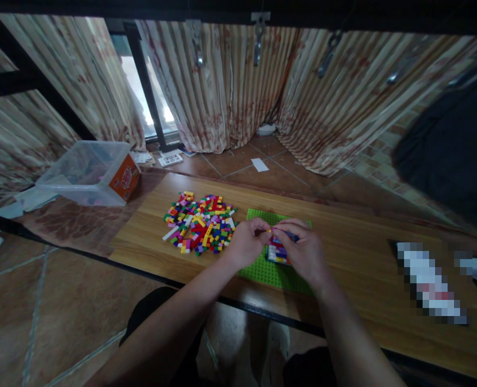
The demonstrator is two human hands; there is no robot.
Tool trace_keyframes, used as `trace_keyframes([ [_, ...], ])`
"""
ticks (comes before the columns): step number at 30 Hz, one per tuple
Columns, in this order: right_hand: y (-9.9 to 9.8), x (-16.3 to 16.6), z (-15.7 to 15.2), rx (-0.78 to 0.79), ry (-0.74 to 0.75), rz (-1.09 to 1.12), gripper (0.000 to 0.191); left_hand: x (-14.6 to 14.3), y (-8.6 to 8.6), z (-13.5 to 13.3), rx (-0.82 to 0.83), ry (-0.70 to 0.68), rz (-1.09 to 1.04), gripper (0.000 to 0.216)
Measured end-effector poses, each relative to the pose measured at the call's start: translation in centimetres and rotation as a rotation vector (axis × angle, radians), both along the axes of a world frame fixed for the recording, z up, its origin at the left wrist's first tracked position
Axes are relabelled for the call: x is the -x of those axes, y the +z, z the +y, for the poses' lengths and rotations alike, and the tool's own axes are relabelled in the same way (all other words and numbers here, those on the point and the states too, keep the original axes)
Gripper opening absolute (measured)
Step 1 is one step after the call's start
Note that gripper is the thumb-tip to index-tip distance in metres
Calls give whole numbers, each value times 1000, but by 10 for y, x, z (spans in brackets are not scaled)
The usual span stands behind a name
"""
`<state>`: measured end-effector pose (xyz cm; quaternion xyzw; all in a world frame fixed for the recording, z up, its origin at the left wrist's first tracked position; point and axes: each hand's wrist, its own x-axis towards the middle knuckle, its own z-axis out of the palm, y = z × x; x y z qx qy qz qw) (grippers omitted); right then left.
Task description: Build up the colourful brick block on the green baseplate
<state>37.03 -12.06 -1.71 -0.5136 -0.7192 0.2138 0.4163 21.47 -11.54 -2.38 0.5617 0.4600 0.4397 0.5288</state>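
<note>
Toy bricks (276, 253) sit joined beneath my right hand (303, 246), which with my left hand (247, 242) pinches a small piece (270, 230); I see a loose pile (200, 224) left of both.

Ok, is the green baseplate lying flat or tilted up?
Flat. The green baseplate lies on the wooden tabletop, no visible edge raised; the left hand and right hand hide part.

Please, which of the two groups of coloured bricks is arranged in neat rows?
The compact block by the right hand, over the green baseplate: its bricks sit in rows, whereas the other group is a loose pile on the wooden table.
</note>
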Motion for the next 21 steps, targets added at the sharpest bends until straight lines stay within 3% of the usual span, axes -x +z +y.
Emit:
trace_keyframes([
  [9, 5, 13, -8, -171, -90, -277, 23, -1, 5, -4, 6, 102, 142, 10],
  [16, 8, -15, -4, -177, -146, -259, 25, 3, 0, 0, -30, 96, 290, 11],
  [21, 5, -23, -6, -108, -83, -287, 25, 3, 5, -5, -111, 60, 500, 32],
])
